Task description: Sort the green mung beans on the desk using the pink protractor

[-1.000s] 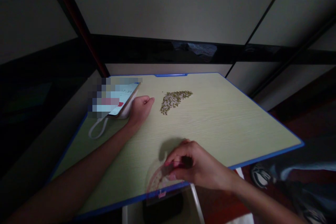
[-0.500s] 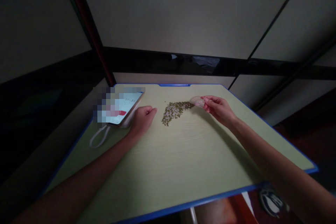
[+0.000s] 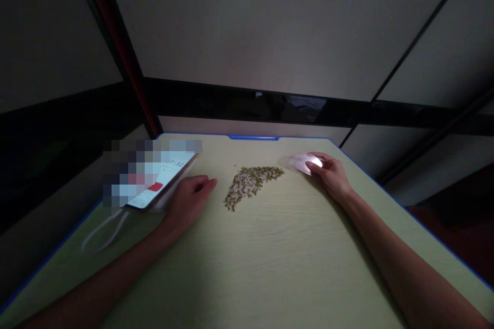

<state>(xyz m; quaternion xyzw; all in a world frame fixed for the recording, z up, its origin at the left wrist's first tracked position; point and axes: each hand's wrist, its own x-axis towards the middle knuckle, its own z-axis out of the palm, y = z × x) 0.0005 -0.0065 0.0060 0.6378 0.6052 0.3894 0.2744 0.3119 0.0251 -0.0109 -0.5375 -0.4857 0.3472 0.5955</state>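
A heap of small greenish-brown and pale bits (image 3: 250, 183), too fine to name, is spread in a curved patch on the table (image 3: 270, 262). To its right, my right hand (image 3: 332, 177) pinches a thin see-through plastic piece (image 3: 303, 162) between thumb and fingers. Bright light glares off the plastic, so its exact shape is unclear. Left of the heap, my left hand (image 3: 189, 198) rests on the tabletop, fingers curled into a loose fist with the thumb stretched forward. Nothing shows in it.
A lit phone (image 3: 170, 172) lies tilted on a pale support beside my left hand, partly blurred out. A white cord loop (image 3: 106, 231) hangs from it. Blue trim (image 3: 254, 138) edges the table, and a panelled wall (image 3: 247, 36) stands behind.
My right hand and the plastic piece have moved away from the heap's right end, leaving a gap. The view has shifted; my left hand keeps its loose fist beside the phone.
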